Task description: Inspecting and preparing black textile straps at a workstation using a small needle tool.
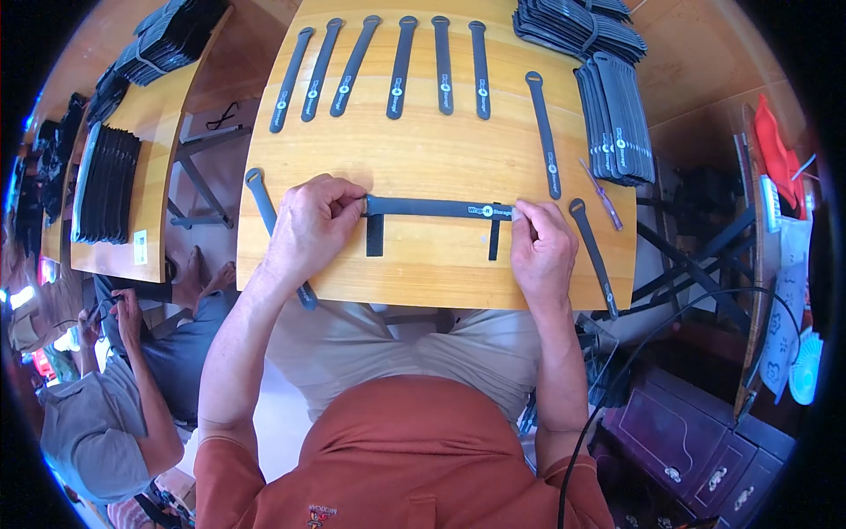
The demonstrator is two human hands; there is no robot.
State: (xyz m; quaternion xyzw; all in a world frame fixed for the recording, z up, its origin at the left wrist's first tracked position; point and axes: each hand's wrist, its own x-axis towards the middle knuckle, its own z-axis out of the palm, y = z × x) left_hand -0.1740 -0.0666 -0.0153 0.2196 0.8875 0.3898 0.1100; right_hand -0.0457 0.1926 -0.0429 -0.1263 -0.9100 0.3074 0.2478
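Note:
A dark grey strap [432, 207] with a printed label near its right end is stretched level between my two hands over the wooden table. My left hand [319, 216] pinches its left end, and my right hand [544, 247] pinches the right end. Below the strap, two short black strips [375, 236] stand out at right angles against the table top. Beside my left wrist another strap [262, 196] lies partly hidden under the forearm. To the right of my right hand rests one more strap [594, 256], slanting toward the near edge.
Several similar straps [401, 70] are spread along the far side of the wooden table [423, 278]. Strap stacks [614, 123] and a thin purple tool [601, 194] lie at the right. On the left, a second table [167, 176] carries more stacks, and another person [106, 423] sits near it.

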